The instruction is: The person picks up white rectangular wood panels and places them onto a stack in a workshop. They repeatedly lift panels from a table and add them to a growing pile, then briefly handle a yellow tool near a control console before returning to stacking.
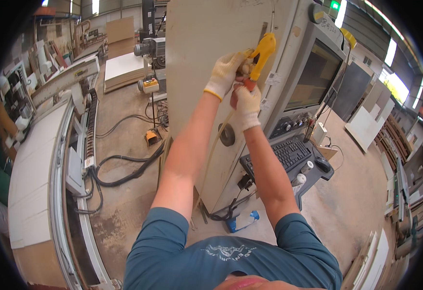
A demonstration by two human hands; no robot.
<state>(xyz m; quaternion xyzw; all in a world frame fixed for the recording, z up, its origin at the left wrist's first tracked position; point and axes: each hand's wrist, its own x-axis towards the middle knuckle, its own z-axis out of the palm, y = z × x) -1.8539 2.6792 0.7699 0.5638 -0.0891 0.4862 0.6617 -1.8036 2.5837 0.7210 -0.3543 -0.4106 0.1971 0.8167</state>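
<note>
On my head feed, the pale cabinet [197, 34] fills twelve o'clock, blocking what lies behind. I have the monitor [314, 77] at two, the keyboard [291, 154] at three, black cables [145, 167] looping over the floor toward eight and white boards [124, 66] stacked near half past ten. Small labels [273, 79] on the cabinet are illegible; white lettering [243, 253] marks the shirt [173, 229]. The yellow tool [264, 50] sits at one o'clock, its long axis slanting from one to seven, above an orange piece [250, 85]. My right hand [247, 104] is closed around that piece; my left hand's [228, 70] fingers curl beside the tool, clamped or not I can't tell.
</note>
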